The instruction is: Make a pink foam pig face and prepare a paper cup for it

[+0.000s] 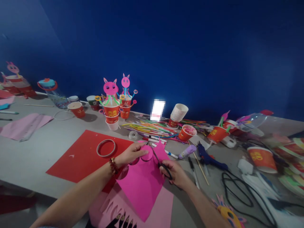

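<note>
My left hand (130, 154), a beaded bracelet at its wrist, pinches a bright pink sheet of paper (143, 188) by its upper part. Under the thumb is a round pink piece (147, 155); whether it is fully cut free I cannot tell. My right hand (176, 174) grips black-handled scissors (167, 170), their blades lying against the paper at the circle's right edge. Rounded notches mark the sheet's upper left edge. Beneath it lie a light pink sheet (163, 205) and a red sheet (76, 158) with a roll of tape (106, 148) on top.
Decorated red paper cups (112, 110) stand behind, left of a heap of pipe cleaners (149, 128). To the right lie a glue stick (187, 152), a blue glue gun (210, 160) and its looping black cord (224, 186). A dark blue wall (166, 53) closes the back.
</note>
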Motion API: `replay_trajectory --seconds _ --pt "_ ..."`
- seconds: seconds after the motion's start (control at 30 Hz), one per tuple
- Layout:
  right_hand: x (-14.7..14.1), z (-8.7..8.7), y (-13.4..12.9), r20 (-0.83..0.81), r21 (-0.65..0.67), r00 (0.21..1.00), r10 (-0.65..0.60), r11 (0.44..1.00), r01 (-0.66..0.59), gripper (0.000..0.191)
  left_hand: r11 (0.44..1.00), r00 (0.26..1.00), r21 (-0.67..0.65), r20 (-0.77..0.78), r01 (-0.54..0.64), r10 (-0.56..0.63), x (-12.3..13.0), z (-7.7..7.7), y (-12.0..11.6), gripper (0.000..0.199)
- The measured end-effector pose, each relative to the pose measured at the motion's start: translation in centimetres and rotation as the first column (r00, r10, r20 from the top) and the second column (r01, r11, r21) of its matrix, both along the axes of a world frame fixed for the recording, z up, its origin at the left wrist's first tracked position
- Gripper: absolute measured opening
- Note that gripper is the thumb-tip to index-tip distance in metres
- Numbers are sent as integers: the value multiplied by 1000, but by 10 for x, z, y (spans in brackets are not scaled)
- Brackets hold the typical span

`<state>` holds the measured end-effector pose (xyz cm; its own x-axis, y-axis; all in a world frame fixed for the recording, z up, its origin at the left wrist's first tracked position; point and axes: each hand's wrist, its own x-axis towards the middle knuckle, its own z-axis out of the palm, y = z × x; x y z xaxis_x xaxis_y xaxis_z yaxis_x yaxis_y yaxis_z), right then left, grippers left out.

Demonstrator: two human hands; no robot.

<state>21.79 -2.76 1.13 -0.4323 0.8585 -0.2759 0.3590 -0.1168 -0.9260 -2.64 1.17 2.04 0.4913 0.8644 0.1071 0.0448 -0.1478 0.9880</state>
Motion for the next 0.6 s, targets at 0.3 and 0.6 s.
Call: replay_trajectory --seconds 0.3,0.6 --pt "-1 6 -1 -7 0 1000 -1 1000 1 43 1000 1000 -11 11 3 -3 0 2 0 34" --pt "-2 4 -2 -17 3 1000 -2 1000 3 45 998 1000 -54 12 -17 18 -1 -3 3 39"
